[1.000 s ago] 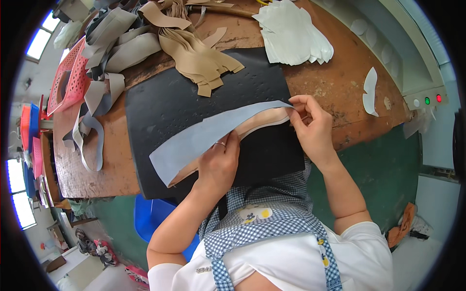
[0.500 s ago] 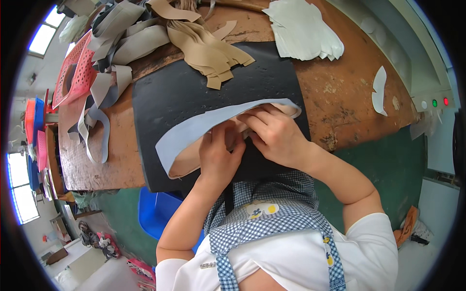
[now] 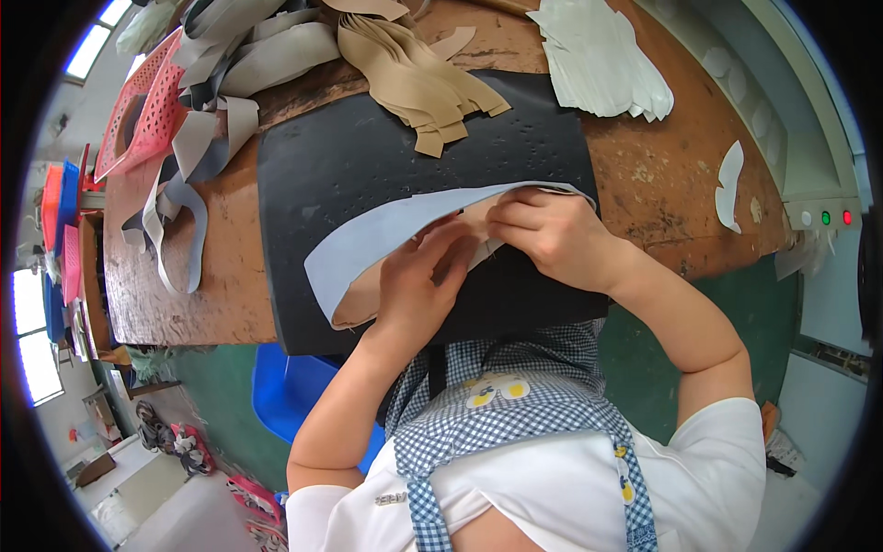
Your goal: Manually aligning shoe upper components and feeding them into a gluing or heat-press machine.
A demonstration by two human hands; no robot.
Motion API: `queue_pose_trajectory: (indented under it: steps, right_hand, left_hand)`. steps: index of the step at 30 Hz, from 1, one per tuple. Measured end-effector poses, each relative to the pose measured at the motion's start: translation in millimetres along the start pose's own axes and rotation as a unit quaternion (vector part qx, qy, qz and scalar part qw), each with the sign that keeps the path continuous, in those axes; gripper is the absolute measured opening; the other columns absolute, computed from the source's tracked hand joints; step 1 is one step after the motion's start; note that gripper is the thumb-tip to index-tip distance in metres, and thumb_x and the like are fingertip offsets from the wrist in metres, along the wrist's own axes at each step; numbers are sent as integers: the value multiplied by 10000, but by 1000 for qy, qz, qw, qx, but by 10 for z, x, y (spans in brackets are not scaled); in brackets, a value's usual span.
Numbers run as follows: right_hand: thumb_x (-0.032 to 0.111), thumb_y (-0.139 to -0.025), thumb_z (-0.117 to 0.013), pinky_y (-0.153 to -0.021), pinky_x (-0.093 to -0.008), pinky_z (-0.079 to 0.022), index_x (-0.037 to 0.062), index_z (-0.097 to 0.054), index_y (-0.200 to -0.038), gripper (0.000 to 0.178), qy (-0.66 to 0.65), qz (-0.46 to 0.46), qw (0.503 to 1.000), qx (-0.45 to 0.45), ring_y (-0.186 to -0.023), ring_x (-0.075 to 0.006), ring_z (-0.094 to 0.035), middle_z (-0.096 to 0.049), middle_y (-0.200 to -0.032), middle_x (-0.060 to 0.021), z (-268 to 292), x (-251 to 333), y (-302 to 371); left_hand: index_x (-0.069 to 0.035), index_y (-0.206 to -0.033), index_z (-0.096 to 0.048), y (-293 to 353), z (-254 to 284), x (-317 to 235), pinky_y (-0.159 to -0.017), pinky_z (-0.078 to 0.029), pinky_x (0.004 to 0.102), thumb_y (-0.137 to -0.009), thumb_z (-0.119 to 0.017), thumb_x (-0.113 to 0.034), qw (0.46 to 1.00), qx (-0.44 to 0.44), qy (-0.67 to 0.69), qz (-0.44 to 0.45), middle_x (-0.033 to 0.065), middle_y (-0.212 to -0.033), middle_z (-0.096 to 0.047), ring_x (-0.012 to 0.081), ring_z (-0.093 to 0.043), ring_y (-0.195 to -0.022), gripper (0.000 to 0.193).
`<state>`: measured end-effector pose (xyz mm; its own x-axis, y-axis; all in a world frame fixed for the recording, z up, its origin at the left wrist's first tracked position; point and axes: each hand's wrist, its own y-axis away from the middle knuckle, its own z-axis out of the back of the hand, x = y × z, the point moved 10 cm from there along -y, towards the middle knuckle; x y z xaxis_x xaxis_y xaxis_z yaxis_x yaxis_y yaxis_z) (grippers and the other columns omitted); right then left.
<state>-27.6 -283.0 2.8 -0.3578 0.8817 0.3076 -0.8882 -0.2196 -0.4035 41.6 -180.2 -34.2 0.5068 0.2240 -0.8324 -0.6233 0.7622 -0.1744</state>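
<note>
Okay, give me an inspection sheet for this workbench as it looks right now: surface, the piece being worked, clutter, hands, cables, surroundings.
Surface: worn brown wooden bench with a black mat laid on it.
Job's things: long curved grey-blue piece with a tan underside, lying across the mat's near part.
Clutter: stack of tan cut pieces at the mat's far edge; pile of white pieces far right; grey strips far left; one white cut piece alone at right.
Grippers: left hand and right hand both press and pinch the piece near its middle.
Cables: nothing seen.
Surroundings: pink mesh basket at far left, blue chair below the bench, green floor.
</note>
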Motion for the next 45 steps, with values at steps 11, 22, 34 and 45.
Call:
queue_pose_trajectory:
  steps: [11,22,34,45]
  right_hand:
    - [80,-709,-706,-937,-397,-543,-14,-704,-1064,368,116,12,993,-1,-1110,-264,-640,-665,-1186,-151,214,397,331]
    - [170,-950,-627,-526,-369,-477,14,-689,-948,168,90,-239,957,-139,-518,-273,-597,-618,-599,-79,569,-772,-229]
    - [-26,-790,-597,-640,-393,-531,14,-660,-994,217,-45,-239,959,-149,-739,-343,-655,-638,-908,-137,-63,-182,9]
    - [83,-830,-708,-600,-372,-512,45,-610,-941,153,-21,-308,946,-99,-659,-279,-620,-612,-804,-90,173,-91,81]
  left_hand:
    - [52,-1457,-422,275,-276,-245,-1140,-354,438,-904,-667,-203,950,180,-216,-135,192,-1528,-410,350,-399,-1408,656]
    - [-13,-1576,-180,479,-248,-287,-1219,-198,464,-917,-648,-376,935,222,-237,-140,162,-1610,-298,318,-254,-1506,886]
    - [-57,-1278,-629,551,771,-360,-1096,-325,592,-920,-656,-146,856,9,-511,-81,253,-1413,-500,427,-430,-1343,370]
    - [-49,-1047,-656,103,77,-74,-758,-523,411,-817,-782,-194,985,-19,-170,-24,123,-931,-673,316,-665,-845,300]
